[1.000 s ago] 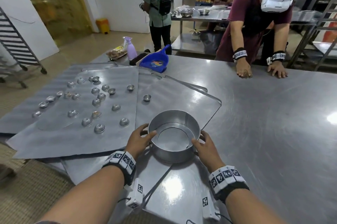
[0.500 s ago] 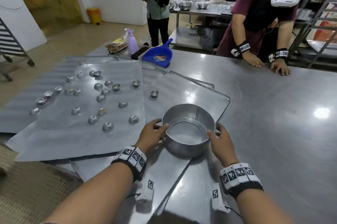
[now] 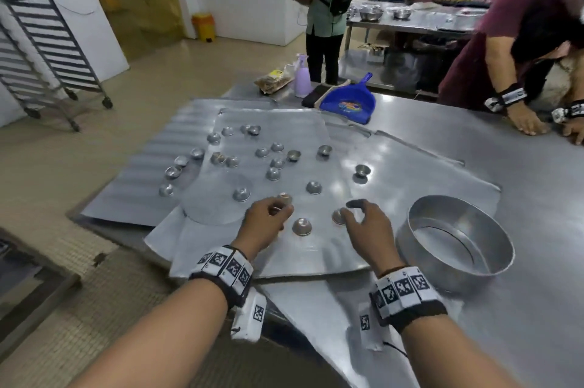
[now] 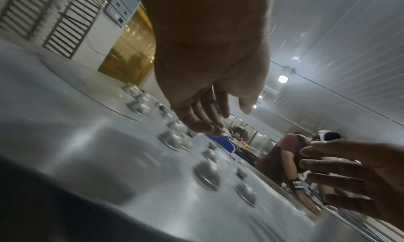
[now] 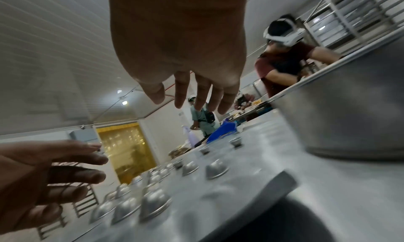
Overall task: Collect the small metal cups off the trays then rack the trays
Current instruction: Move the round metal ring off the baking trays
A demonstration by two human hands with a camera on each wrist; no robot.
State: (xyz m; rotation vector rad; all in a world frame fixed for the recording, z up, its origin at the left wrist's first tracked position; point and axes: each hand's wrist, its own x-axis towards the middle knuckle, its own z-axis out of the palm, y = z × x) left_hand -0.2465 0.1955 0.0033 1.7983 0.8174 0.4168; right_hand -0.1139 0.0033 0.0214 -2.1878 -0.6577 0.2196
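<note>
The steel table [image 3: 474, 166] fills the head view from 6 to 3 o'clock. Flat metal trays [image 3: 196, 147] overlap on it toward 9 o'clock, thin sheets with dull, rippled faces; the top one runs its long axis roughly from 7 to 1 o'clock. At 4 o'clock stands a round cake tin [image 3: 455, 245], upright, mouth up, partly on a tray corner. At 12 o'clock lies a blue dustpan [image 3: 349, 101], handle pointing to 1 o'clock; its printed sticker is too blurred to read. A wheeled tray rack [image 3: 41, 40] stands at 10 o'clock on the floor.

The small metal cups [image 3: 273, 173] are scattered over the trays from centre toward 10 o'clock, about twenty of them, shiny, mostly mouth down as little domes, a few mouth up.

The left hand [image 3: 264, 220] hovers at centre over one cup [image 3: 285, 197], fingers loosely bent, holding nothing plainly visible. The right hand [image 3: 368, 229] is beside it at 3 o'clock, fingers spread and relaxed, fingertips at an inverted cup [image 3: 337, 216]; contact cannot be told. Another dome [image 3: 301, 226] sits between the hands. Both wristbands carry black-and-white square codes.
</note>
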